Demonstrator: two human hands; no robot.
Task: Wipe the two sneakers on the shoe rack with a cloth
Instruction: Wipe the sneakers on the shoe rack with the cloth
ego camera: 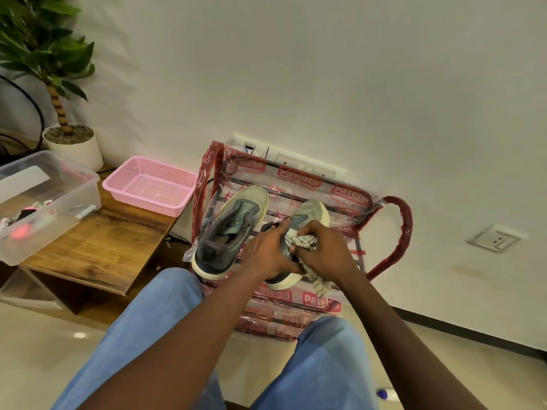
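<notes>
Grey-and-white crumpled cloth (302, 241) sits bunched in the curled fingers of the right hand (324, 253), pressed onto the right grey-green mesh sneaker (313, 213). The left hand (266, 253) grips that shoe at its collar. Just beside it lies the left grey-green sneaker (231, 229), both on the red plastic-wrapped shoe rack (399, 232).

Where the left hand (266, 251) and right hand (325, 253) meet over the right sneaker (312, 210), the left sneaker (229, 229) crowds in just beside them at nine o'clock. The wall (296, 69) shuts off twelve. Toward two, bare shoe rack (350, 202) lies open up to its red side loop (401, 232) at three. The tail of the cloth (302, 241) dangles at six.
</notes>
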